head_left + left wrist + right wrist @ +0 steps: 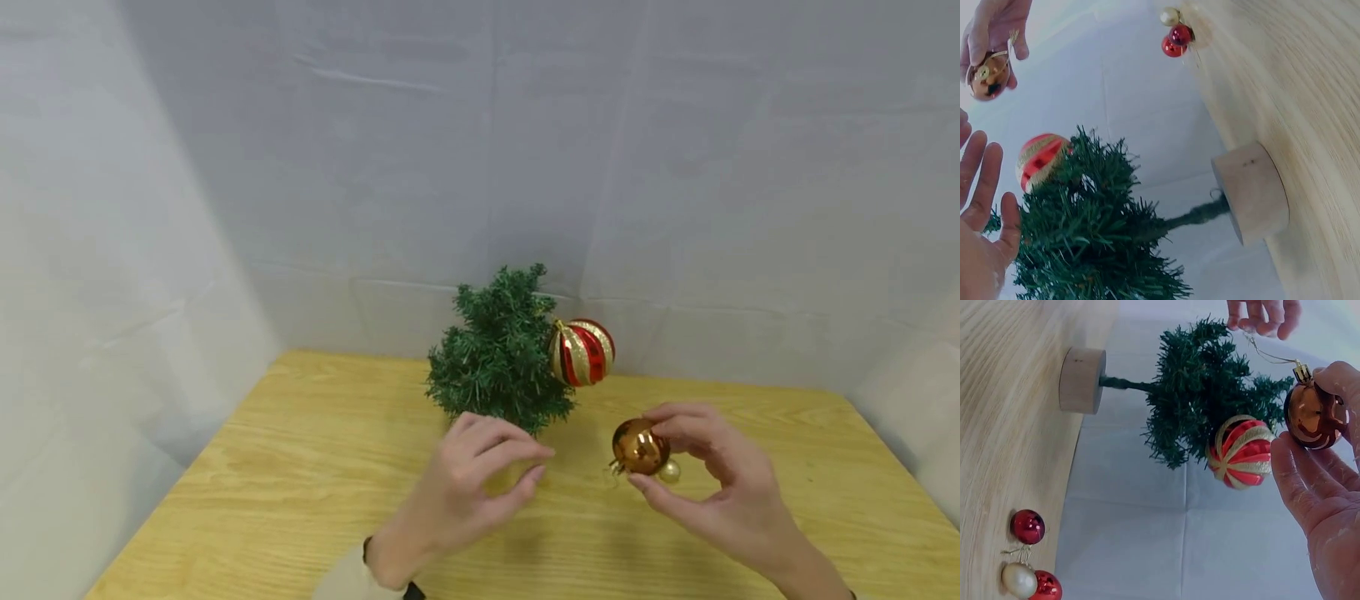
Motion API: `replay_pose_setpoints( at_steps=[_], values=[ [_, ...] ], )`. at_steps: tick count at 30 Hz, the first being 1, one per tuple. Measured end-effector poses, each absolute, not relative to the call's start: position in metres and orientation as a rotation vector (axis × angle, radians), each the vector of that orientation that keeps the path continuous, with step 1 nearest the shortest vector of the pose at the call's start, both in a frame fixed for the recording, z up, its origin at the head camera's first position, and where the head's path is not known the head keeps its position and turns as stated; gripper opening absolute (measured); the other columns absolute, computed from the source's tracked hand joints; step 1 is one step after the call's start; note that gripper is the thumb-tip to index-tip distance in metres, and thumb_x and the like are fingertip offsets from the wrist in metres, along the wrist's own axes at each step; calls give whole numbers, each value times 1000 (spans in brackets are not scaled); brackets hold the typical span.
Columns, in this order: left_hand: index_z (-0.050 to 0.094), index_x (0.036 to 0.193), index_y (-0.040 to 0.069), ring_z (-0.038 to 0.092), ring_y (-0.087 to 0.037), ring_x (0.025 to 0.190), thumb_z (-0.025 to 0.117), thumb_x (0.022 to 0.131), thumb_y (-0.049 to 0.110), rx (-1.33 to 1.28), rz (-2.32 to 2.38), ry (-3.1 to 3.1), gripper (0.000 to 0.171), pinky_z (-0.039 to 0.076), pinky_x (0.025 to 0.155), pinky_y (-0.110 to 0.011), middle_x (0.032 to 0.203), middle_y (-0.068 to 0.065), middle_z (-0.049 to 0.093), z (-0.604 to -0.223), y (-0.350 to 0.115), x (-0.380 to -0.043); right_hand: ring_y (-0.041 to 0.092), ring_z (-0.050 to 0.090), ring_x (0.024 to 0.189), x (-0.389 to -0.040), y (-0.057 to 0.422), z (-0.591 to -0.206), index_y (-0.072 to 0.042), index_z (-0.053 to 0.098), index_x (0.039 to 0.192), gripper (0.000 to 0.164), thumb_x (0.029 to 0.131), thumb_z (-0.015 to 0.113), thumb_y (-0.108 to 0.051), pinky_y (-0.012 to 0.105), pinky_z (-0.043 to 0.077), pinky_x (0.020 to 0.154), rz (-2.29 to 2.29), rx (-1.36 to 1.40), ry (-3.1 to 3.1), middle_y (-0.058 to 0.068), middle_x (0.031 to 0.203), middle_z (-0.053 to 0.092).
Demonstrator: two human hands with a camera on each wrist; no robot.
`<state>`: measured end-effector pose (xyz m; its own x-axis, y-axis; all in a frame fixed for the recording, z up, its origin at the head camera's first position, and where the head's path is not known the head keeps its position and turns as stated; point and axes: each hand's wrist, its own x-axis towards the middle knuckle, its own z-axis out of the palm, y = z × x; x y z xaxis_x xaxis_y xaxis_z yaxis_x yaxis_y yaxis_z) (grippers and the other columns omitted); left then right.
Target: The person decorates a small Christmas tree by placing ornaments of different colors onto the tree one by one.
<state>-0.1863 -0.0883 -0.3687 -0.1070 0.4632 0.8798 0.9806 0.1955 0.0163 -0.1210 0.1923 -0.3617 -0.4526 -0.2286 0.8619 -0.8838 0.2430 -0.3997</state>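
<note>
My right hand (731, 492) pinches a shiny copper-coloured Christmas ball (641, 447) between thumb and fingers, above the table. From its gold cap a thin gold string loop (1266, 355) hangs free. To the left, my left hand (480, 483) is held before the tree with loosely bent fingers, thumb and fingertips apart and nothing between them. A small green artificial Christmas tree (498, 354) stands upright on a round wooden base (1254, 194). On its right side hangs a large red and gold striped ball (583, 352).
Beyond the copper ball, a small pale gold ball (670, 472) lies on the wooden table (300, 467). Two small red balls (1027, 526) lie beside it in the right wrist view. A pale cloth (375, 167) hangs behind the table and at both sides.
</note>
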Motion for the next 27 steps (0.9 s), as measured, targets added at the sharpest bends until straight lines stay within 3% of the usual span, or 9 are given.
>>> replay_pose_setpoints(
  at_steps=[9,16,21,27],
  values=[
    [73,110,9,69,-7,89,75,89,8,-1503,-1041,-1778,22,54,84,-12,103,-1,73,-374,-78,-175,12,65,116,-120,182,-357,20,58,109,43,87,81,-9,14,55,91,1200,1099,-1814,18,124,63],
    [71,117,8,68,-4,85,73,92,10,-1532,-1272,-1933,25,55,80,-13,103,-1,73,-374,-69,-169,11,65,116,-117,176,-356,19,58,108,43,87,81,-10,14,56,88,1221,1116,-1806,18,126,63],
    [75,111,15,64,3,85,72,95,19,-1468,-1456,-2135,17,55,77,-19,102,3,72,-375,-67,-166,11,65,115,-117,175,-358,19,58,108,43,87,81,-10,13,56,86,1229,1111,-1804,17,126,63],
    [75,98,18,62,4,84,73,93,17,-1429,-1500,-2146,5,54,76,-20,97,4,70,-378,-67,-165,12,65,117,-116,175,-360,19,58,108,42,86,82,-7,15,56,88,1240,1116,-1804,19,126,63]
  ],
)
